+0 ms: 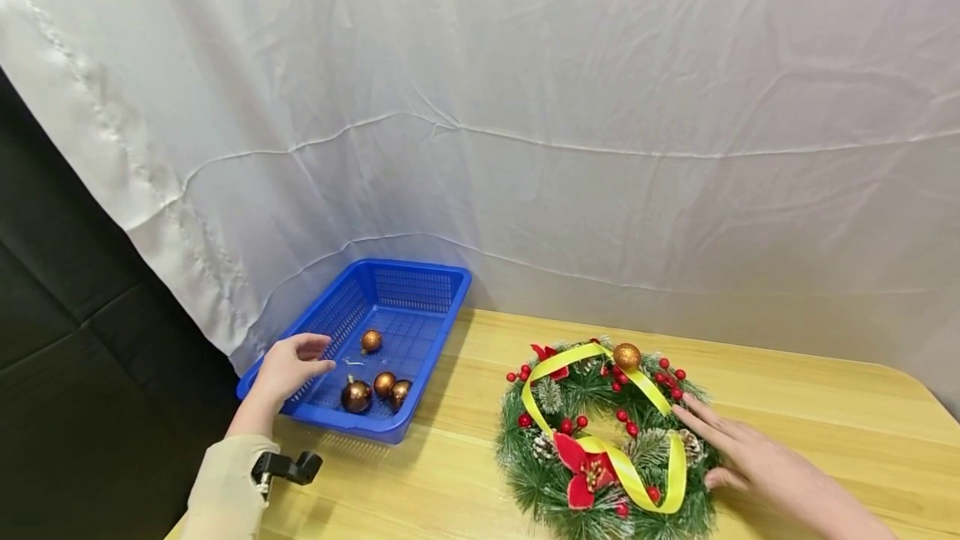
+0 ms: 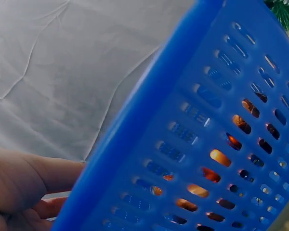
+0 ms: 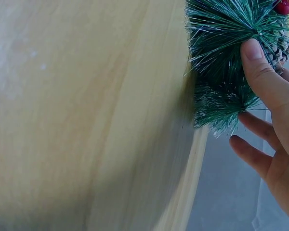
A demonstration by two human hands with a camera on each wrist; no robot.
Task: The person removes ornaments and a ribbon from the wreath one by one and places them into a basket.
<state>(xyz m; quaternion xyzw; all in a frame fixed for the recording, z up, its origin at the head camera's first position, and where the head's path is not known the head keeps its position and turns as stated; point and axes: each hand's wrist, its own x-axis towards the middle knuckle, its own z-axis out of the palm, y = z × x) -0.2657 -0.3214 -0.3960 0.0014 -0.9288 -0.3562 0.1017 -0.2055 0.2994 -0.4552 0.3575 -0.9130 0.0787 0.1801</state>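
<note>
On the right of the head view a green Christmas wreath (image 1: 551, 461) lies on the table, trimmed with red berries, red poinsettias and pine cones. A yellow ribbon (image 1: 531, 402) loops over it, and a copper bauble (image 1: 627, 357) sits at its far side. My right hand (image 1: 757, 457) rests at the wreath's right edge, fingers extended; in the right wrist view its thumb (image 3: 264, 72) lies against the needles. My left hand (image 1: 288, 369), loosely bent and holding nothing, hovers over the left rim of a blue basket (image 1: 442, 348). Inside are several brown and copper baubles (image 1: 356, 396).
The wooden table (image 1: 465, 457) runs to a rounded right corner. Behind it hangs a pale curtain (image 1: 562, 123), close to the basket's far side. Black cloth (image 1: 67, 340) covers the left. A black bracket (image 1: 285, 467) is strapped to my left wrist.
</note>
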